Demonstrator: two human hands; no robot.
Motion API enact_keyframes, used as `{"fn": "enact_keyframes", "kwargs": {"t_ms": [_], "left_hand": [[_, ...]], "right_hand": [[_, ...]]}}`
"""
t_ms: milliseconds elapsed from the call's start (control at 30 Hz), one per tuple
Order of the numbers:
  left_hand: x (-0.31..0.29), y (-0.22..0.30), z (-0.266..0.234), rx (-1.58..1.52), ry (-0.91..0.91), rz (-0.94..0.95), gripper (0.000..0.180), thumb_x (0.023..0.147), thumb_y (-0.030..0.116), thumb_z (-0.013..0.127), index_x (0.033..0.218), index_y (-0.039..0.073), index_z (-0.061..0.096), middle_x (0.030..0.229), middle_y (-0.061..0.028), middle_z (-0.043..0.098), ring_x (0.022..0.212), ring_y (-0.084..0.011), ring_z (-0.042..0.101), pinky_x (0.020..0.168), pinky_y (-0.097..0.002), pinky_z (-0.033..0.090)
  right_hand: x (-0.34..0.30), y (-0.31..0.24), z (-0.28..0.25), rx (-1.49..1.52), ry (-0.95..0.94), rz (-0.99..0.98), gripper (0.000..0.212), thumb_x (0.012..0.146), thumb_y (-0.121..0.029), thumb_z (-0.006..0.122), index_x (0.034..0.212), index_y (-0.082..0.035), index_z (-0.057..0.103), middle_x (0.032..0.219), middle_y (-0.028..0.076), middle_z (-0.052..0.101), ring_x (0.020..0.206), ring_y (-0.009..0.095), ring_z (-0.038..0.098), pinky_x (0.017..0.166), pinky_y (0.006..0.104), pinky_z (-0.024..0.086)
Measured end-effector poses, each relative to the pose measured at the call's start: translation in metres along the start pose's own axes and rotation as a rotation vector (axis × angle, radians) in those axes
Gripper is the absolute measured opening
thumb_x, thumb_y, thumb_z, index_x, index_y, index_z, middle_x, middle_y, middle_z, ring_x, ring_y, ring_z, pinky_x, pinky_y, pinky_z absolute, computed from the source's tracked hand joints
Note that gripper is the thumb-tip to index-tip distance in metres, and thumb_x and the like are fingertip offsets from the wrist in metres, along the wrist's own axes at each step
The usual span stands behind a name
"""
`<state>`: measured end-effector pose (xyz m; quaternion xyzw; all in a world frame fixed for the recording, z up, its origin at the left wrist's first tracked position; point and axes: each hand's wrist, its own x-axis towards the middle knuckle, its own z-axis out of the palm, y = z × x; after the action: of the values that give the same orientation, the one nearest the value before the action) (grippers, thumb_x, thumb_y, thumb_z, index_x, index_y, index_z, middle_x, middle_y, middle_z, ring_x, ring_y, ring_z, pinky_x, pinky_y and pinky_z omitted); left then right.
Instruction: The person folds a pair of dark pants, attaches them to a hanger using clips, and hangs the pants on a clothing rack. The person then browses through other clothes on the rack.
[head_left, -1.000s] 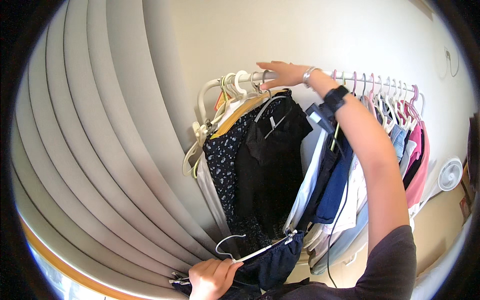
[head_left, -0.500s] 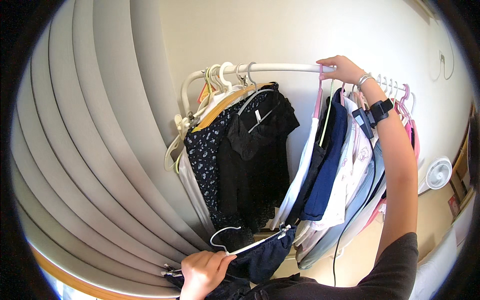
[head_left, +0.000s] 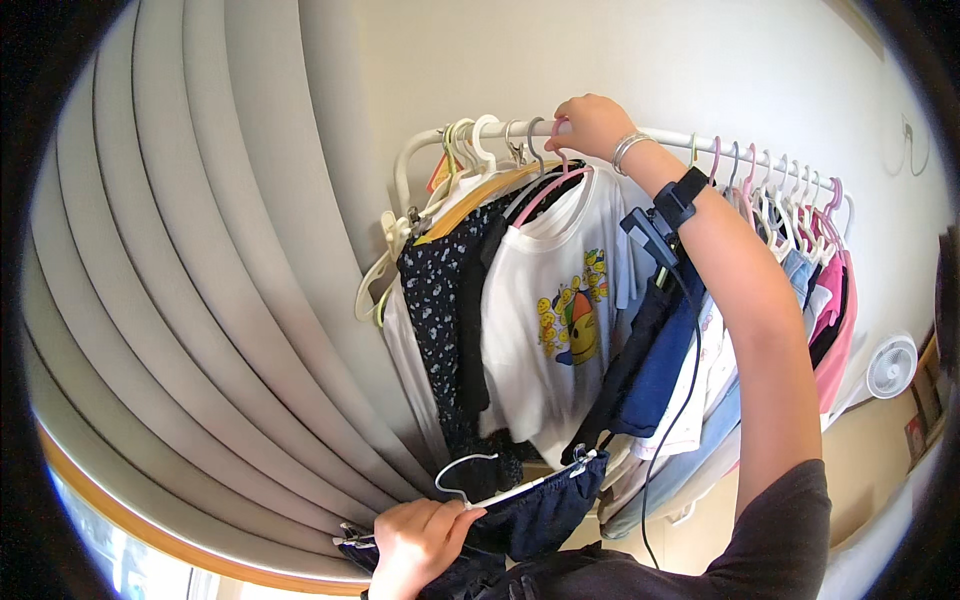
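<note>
This is a room in a home, most likely a bedroom or laundry corner. A white clothes rail (head_left: 700, 140) runs along a plain cream wall (head_left: 640, 60), crowded with hangers (head_left: 770, 185) in white, pink and wood that carry everyday garments: a white printed T-shirt (head_left: 555, 320), a dark dotted dress (head_left: 435, 300), blue and pink tops. Long grey pleated curtains (head_left: 190, 300) hang to the left over a window with a wooden sill (head_left: 150, 530). A small white fan (head_left: 890, 366) stands low by the wall at right.
</note>
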<state>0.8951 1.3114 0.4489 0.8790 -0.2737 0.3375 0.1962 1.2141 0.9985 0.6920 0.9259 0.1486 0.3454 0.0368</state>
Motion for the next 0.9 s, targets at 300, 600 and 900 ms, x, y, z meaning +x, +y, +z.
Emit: {"fn": "enact_keyframes", "kwargs": {"t_ms": [300, 600, 900], "left_hand": [[-0.007, 0.006, -0.007, -0.017, 0.025, -0.066, 0.023, 0.065, 0.016, 0.085, 0.069, 0.007, 0.064, 0.056, -0.0036, 0.059, 0.045, -0.0218, 0.056, 0.043, -0.0312, 0.042], [0.009, 0.004, 0.001, -0.104, -0.056, -0.011, 0.020, 0.069, 0.016, 0.083, 0.069, 0.006, 0.065, 0.055, -0.0044, 0.058, 0.046, -0.0210, 0.057, 0.043, -0.0304, 0.043], [0.012, 0.011, -0.007, -0.089, 0.017, -0.039, 0.022, 0.067, 0.014, 0.084, 0.069, 0.006, 0.064, 0.056, -0.0053, 0.059, 0.046, -0.0213, 0.057, 0.043, -0.0308, 0.042]], "right_hand": [[-0.050, 0.101, -0.034, 0.192, -0.147, 0.043, 0.077, 0.072, -0.047, 0.077, 0.136, -0.012, 0.052, 0.128, 0.017, 0.059, 0.120, 0.030, 0.054, 0.103, 0.0386, 0.042], [-0.110, 0.173, -0.036, 0.215, -0.052, 0.241, 0.055, 0.071, -0.039, 0.081, 0.112, -0.007, 0.065, 0.102, 0.013, 0.067, 0.095, 0.026, 0.063, 0.084, 0.0366, 0.050], [-0.075, 0.141, -0.014, 0.299, 0.074, 0.120, 0.051, 0.068, -0.044, 0.082, 0.095, -0.005, 0.062, 0.093, 0.013, 0.067, 0.088, 0.027, 0.064, 0.077, 0.0370, 0.050]]}}
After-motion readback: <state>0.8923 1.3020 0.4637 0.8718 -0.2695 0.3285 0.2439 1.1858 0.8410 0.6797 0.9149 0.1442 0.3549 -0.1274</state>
